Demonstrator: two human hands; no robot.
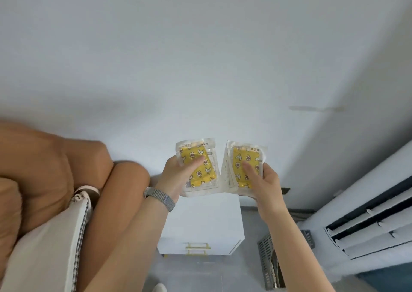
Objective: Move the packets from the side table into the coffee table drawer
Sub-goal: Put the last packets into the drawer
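- White wall (200, 57): fills the upper view; a corner runs down at the right.
- Side table (200, 222): white cabinet with gold drawer handles (197, 246), standing directly below the raised hands. What shows of its top is bare.
- Left packet (198, 168): clear pouch with yellow patterned contents, held upright in the air above the side table, face toward the camera.
- Right packet (244, 167): matching pouch, just beside the first, edges near but apparently not touching.
- Left hand (176, 178): grasps the left packet, thumb across its face, fingers behind; a grey woven wristband (159, 197) sits on the wrist.
- Right hand (265, 181): grasps the right packet the same way.
- One packet per hand: likely so both travel in a single trip.
- Sofa (44, 169): tan, with a pale cushion (49, 247), at left.
- Air conditioner (367, 225): white floor unit with louvres, at right.
- Coffee table drawer: not in view; transfer not yet done.
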